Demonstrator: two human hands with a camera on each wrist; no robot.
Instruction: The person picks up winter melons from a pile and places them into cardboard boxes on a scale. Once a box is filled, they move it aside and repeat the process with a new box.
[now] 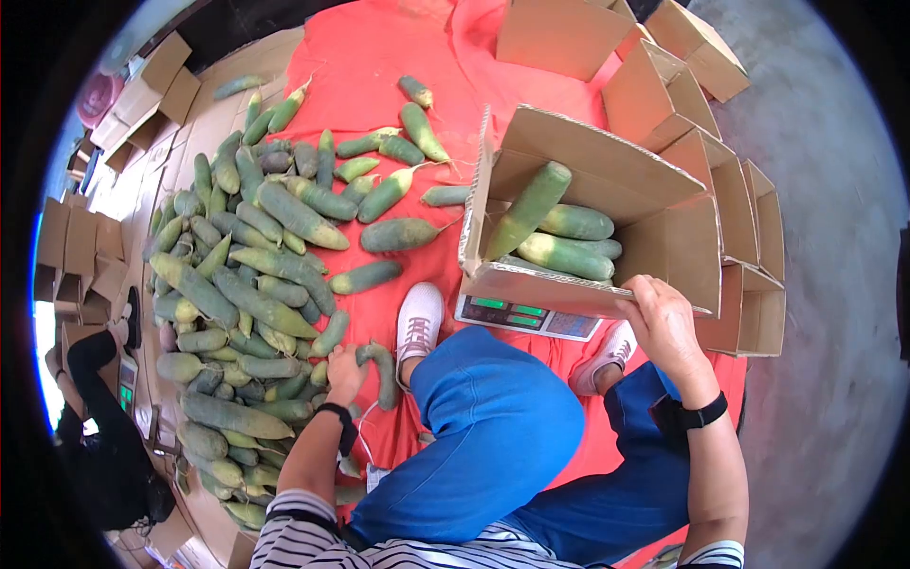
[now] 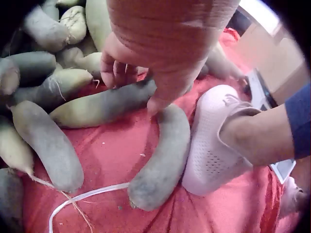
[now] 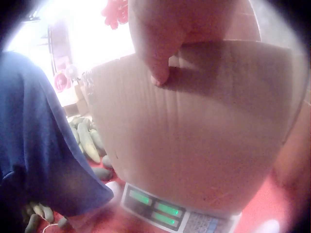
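Observation:
My left hand [image 1: 346, 375] is low at the near edge of a heap of green radishes [image 1: 256, 213]. In the left wrist view its fingers bend over the far side of a pale-tipped radish [image 2: 104, 106], and the thumb comes down on the near side by its dark end. Right beside the thumb lies a curved radish [image 2: 163, 160]. With my right hand [image 1: 664, 327] I grip the near wall of an open cardboard box [image 1: 597, 156], thumb outside. Several radishes [image 1: 569, 254] lie inside the box, which stands on a scale [image 1: 559, 322] with green displays.
Red cloth [image 1: 379, 38] covers the floor. Open cardboard boxes [image 1: 654, 95] line the right side. A white shoe [image 1: 420, 318] stands between heap and scale. Another person [image 1: 109, 446] sits at the far left by a second scale [image 1: 127, 384]. A white cord [image 2: 87, 195] runs near the curved radish.

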